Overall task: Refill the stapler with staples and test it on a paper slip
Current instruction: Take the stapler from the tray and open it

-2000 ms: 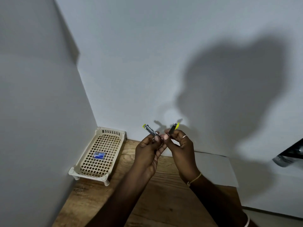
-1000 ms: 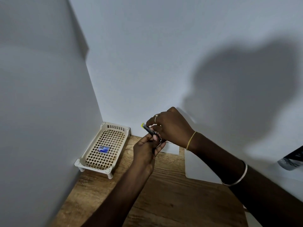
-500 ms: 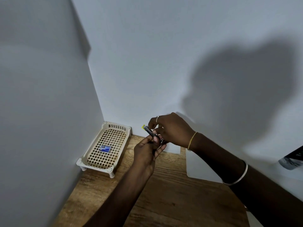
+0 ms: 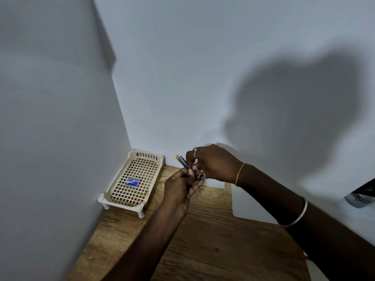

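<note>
Grip of left hand (image 4: 178, 188) and right hand (image 4: 214, 164) around slim, yellow-tipped metal stapler (image 4: 182, 162)

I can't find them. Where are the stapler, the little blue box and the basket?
stapler (image 4: 182, 162): head view, metal arm near its yellow tip.
blue box (image 4: 133, 182): head view, top face.
basket (image 4: 147, 155): head view, far wall.

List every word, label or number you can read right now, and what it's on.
Pale print on the small blue box in the white tray: too blurred to read.
On the stapler: no legible marking.
No other text shows.
</note>
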{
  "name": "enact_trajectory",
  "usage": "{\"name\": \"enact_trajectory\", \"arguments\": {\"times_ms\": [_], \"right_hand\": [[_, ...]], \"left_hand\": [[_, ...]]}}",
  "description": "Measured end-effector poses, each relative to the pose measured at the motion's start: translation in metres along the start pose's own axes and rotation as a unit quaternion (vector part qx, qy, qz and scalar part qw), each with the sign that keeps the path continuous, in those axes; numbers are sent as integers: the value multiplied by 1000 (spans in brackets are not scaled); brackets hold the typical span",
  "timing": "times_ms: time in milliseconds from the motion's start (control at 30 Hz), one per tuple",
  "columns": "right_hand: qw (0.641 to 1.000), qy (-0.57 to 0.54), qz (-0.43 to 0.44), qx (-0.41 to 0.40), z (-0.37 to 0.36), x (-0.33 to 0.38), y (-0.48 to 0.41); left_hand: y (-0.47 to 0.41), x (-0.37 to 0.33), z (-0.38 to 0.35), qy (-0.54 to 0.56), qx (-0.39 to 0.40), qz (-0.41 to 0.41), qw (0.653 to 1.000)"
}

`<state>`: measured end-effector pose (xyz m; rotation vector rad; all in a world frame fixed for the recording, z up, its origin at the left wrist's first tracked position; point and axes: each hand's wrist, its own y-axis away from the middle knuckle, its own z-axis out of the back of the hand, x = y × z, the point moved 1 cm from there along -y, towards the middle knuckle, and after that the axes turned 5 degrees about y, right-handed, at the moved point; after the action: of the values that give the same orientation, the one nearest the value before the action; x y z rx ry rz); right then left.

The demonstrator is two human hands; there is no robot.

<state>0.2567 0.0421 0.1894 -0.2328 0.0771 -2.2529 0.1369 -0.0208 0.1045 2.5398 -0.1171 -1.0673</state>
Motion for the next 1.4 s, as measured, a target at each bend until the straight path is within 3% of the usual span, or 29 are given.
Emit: {"name": "enact_trajectory", "arguments": {"times_ms": [233, 433, 933, 1067, 1400], "right_hand": [[1000, -21, 15, -2, 0, 1, 10], [996, -85, -34, 15, -6, -2, 11], [983, -177, -20, -45, -1, 10, 27], [979, -192, -58, -47, -5, 4, 30], [976, -194, -85, -46, -2, -2, 36]], "left_hand": [[6, 1, 1, 7, -20, 18, 1000], [9, 0, 0, -29, -19, 10, 999], [12, 4, -6, 5, -23, 34, 999], [14, 2, -6, 0, 0, 50, 999], [2, -15, 4, -11, -10, -3, 1000]]}}
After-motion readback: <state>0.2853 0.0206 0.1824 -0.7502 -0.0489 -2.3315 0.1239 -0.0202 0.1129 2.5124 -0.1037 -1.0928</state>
